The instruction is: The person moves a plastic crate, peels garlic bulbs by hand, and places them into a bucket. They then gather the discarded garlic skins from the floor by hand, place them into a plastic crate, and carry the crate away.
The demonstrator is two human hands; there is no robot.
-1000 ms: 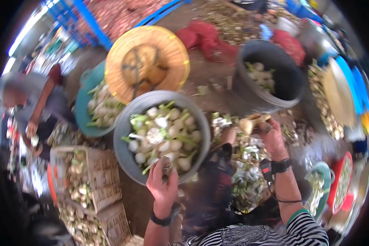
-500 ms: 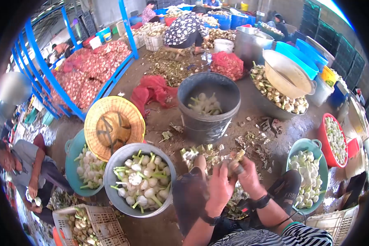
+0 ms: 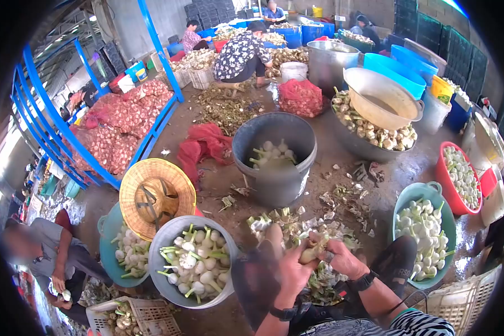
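Observation:
Both of my hands meet over the peelings between my knees. My left hand [image 3: 295, 267] is closed round a garlic bulb [image 3: 309, 255], with its fingers against the bulb's side. My right hand [image 3: 341, 259] grips the same bulb from the right, near its stem end. A pile of peelings [image 3: 325, 283] lies on the floor below them. To the left of my knee stands a grey basin [image 3: 234, 252] with peeled white bulbs [image 3: 199, 260]. A dark bucket [image 3: 274, 185] with several peeled bulbs in its bottom stands ahead.
A straw hat [image 3: 157, 196] rests over a teal basin [image 3: 107, 252]. Another teal basin [image 3: 451, 224] and a red basin [image 3: 442, 168] hold bulbs at right. A person [image 3: 56, 252] sits at left, others work behind. A blue rack [image 3: 157, 129] bears red net sacks.
My left hand has left the grey basin and joined my right hand at a bulb over my lap. The view has tilted and swung right, so the basins appear further left.

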